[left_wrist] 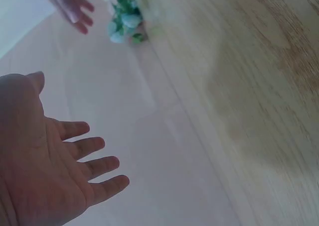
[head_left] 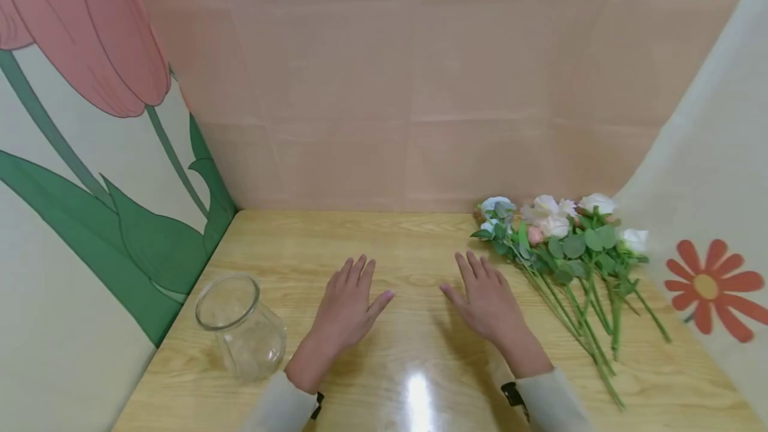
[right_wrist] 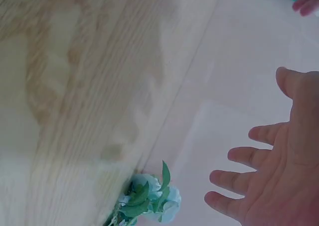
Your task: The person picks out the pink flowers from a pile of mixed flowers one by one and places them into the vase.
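Both hands hover over the wooden table with palms down and fingers straight, holding nothing. My left hand [head_left: 347, 309] is just right of a clear glass vase [head_left: 252, 335], apart from it. To the right, my right hand [head_left: 487, 302] is nearest a bunch of flowers [head_left: 567, 252] with white, pink and pale blue blooms and long green stems; it does not touch them. In the left wrist view the left palm [left_wrist: 45, 161] shows with fingers spread. The right palm [right_wrist: 279, 166] looks the same in the right wrist view, with blue-white blooms [right_wrist: 154, 198] below.
The light wood table [head_left: 408, 352] meets a plain pinkish backdrop [head_left: 414, 85] at its far edge. A tulip-printed cloth [head_left: 108, 152] borders the left side. On the right hangs a white cloth with a red-orange printed flower [head_left: 708, 289].
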A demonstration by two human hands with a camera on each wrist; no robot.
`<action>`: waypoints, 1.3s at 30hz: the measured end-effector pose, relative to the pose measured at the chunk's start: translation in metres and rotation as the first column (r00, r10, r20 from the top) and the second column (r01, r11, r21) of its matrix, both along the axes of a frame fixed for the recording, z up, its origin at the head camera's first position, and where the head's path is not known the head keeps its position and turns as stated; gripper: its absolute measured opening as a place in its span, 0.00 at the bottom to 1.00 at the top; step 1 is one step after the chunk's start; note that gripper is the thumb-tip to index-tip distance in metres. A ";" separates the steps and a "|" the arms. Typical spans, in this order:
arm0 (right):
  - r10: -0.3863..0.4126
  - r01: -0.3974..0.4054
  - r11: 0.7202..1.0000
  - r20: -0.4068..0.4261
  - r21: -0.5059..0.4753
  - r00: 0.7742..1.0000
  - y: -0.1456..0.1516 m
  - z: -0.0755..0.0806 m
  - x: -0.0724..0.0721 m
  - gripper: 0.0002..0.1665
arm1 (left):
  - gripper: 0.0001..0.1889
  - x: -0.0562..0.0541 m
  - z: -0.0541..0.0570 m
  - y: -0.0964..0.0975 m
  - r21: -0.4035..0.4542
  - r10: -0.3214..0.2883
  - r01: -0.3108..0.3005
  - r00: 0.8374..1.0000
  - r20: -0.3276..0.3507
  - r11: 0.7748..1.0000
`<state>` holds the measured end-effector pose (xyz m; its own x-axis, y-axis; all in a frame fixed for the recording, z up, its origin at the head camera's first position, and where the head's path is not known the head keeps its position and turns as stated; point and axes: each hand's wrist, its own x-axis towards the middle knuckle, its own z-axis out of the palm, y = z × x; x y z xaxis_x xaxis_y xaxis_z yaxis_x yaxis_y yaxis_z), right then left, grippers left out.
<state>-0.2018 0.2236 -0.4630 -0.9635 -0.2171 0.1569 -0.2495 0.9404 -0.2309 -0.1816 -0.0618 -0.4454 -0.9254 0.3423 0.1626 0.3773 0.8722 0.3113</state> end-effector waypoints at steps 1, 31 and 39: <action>0.002 -0.002 1.000 -0.001 -0.002 1.000 0.001 0.002 0.001 0.49 | 0.43 0.001 0.002 -0.001 0.005 -0.006 0.006 1.000 -0.011 1.000; -0.038 0.034 0.998 -0.067 -0.054 0.997 0.063 -0.004 -0.004 0.37 | 0.31 0.067 0.034 -0.039 0.094 0.103 -0.078 0.948 -0.302 0.993; -0.074 0.074 0.997 -0.014 -0.025 0.997 0.082 -0.008 -0.010 0.37 | 0.22 0.094 0.039 -0.060 0.163 0.198 -0.157 0.941 -0.275 0.974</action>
